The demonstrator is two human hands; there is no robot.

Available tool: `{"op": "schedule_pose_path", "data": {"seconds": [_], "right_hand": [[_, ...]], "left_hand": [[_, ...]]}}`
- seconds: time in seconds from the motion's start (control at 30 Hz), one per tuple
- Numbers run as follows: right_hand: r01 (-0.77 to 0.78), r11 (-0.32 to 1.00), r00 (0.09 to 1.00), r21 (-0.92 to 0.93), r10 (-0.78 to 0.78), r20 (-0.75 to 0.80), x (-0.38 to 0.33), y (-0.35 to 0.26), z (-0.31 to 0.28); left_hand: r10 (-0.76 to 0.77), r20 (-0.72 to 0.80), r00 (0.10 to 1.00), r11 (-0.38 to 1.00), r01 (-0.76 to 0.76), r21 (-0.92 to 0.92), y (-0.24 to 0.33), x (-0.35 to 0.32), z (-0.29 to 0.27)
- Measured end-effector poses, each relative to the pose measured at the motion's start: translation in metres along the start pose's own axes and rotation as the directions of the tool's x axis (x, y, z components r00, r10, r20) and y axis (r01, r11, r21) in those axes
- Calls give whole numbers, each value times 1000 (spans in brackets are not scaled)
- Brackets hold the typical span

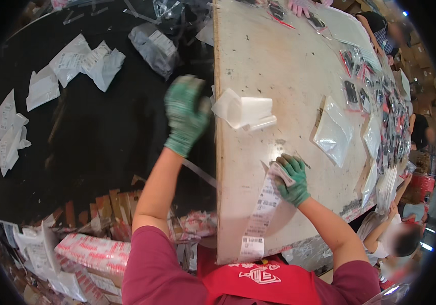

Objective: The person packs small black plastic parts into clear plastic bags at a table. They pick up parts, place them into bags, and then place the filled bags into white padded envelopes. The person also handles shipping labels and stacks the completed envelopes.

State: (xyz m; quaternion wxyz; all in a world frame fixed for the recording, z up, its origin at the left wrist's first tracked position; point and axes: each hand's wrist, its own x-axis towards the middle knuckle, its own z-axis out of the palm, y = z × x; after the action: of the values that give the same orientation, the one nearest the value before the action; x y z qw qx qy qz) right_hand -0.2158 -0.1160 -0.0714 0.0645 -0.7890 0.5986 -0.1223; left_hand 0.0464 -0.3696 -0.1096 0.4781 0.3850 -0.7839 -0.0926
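R hand [293,179], green glove, pinches top end of label strip [259,213] on worn white table [279,66]; strip's long axis runs to 7 o'clock, toward table's near edge. Folded clear poly bag [246,113] lies at 3 o'clock from L hand [186,114], just beside it. L hand blurred, fingers loosely curled, holding nothing I can make out.

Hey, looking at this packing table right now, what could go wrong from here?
The label strip pinched by the right hand hangs over the table edge, so it might snag or tear. The white packet lies near that edge beside the blurred left hand and may get knocked onto the black belt.
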Motion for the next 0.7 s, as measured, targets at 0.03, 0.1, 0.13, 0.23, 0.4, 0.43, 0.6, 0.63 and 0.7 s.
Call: {"op": "schedule_pose_path", "data": {"seconds": [0.03, 0.1, 0.13, 0.23, 0.4, 0.43, 0.6, 0.63, 0.7], "right_hand": [[4, 1000, 1000, 2, -4, 0, 0, 0, -3], [9, 999, 1000, 37, -8, -30, -3, 4, -3], [23, 998, 999, 56, -21, -38, 2, 3, -7], [37, 994, 997, 106, -30, -73, 2, -1, -11], [-102, 954, 980, 283, 144, -134, -16, 11, -8], [-233, 754, 961, 614, 277, 25, -17, 15, -5], [-498, -161, 858, 852, 55, 511, -44, 4, -85], [-472, -142, 878, 870, 14, 478, -51, 8, -99], [-420, -217, 901, 881, 19, 434, -65, 17, -127]], "left_hand": [[120, 86, 989, 990, -112, -84, 34, 6, 0], [538, 357, 763, 830, -553, -71, 89, 21, -15], [280, 423, 862, 833, -437, 340, 62, 26, 3], [-586, 40, 809, 547, 359, 756, 1, 49, -32], [-479, 268, 836, 840, 525, -138, 160, -3, -103], [-604, 422, 677, 645, 725, -241, 190, -33, -98], [-511, 655, 556, 603, 775, -188, 319, -88, -74], [-458, 810, 366, 394, 900, -184, 344, -78, -74], [-360, 901, 243, 201, 963, -179, 390, -82, -66]]}}
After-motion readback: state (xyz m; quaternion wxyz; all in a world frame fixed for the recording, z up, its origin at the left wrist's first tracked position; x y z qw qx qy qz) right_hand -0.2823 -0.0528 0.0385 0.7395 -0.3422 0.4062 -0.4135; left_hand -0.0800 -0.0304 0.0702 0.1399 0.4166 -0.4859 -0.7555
